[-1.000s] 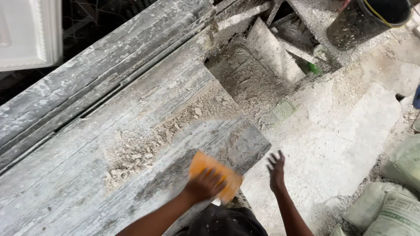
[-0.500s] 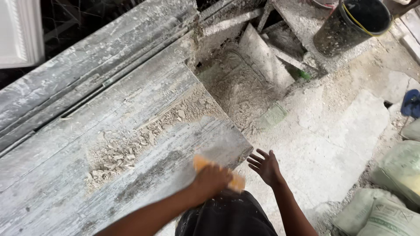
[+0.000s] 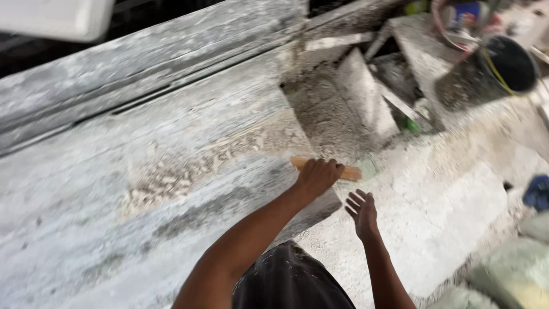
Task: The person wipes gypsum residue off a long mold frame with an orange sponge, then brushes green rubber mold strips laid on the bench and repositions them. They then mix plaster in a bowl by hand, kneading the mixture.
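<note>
left hand [image 3: 318, 175] around orange float [image 3: 350, 171]

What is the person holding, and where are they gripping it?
The left hand grips an orange float around its middle; both ends stick out. The right hand is open, holding nothing.

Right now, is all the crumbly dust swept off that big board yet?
Not yet. The near part of the board looks swept. The left hand grips an orange wooden float at the board's end, the right hand open beside it. A band of crumbly debris remains.
</note>
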`<state>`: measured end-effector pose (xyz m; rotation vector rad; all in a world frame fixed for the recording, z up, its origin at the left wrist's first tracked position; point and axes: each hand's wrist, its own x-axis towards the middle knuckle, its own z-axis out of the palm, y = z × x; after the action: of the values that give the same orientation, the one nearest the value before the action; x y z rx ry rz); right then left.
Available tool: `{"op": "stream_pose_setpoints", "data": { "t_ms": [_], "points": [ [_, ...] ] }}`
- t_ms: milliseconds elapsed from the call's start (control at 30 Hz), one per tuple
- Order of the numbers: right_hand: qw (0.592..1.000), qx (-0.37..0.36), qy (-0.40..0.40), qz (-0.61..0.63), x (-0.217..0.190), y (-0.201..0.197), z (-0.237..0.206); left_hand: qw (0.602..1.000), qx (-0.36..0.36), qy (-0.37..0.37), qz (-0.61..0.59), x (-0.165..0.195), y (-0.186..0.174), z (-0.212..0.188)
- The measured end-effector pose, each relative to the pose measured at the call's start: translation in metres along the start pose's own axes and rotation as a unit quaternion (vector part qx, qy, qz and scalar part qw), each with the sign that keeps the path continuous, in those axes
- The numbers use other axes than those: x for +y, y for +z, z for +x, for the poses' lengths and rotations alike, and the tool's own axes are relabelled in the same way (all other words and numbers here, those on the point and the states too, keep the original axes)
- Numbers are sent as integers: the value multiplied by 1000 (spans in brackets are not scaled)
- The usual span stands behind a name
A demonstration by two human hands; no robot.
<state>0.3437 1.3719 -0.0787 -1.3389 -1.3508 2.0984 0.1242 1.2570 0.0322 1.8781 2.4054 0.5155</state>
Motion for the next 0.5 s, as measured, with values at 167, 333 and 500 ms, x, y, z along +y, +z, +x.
{"op": "stream_pose_setpoints", "data": {
  "t_ms": [167,333,500],
  "points": [
    [930,32,-216,-294,2,63,-1,937,58,-233,-256,-19,-41,-132],
    [781,-69,-427,-450,5,154,-1,713,294,-513,-377,-109,-60,-318],
    [671,-108,-534,-503,8,230,0,611,430,-598,-290,-189,-136,-554]
  ]
}}
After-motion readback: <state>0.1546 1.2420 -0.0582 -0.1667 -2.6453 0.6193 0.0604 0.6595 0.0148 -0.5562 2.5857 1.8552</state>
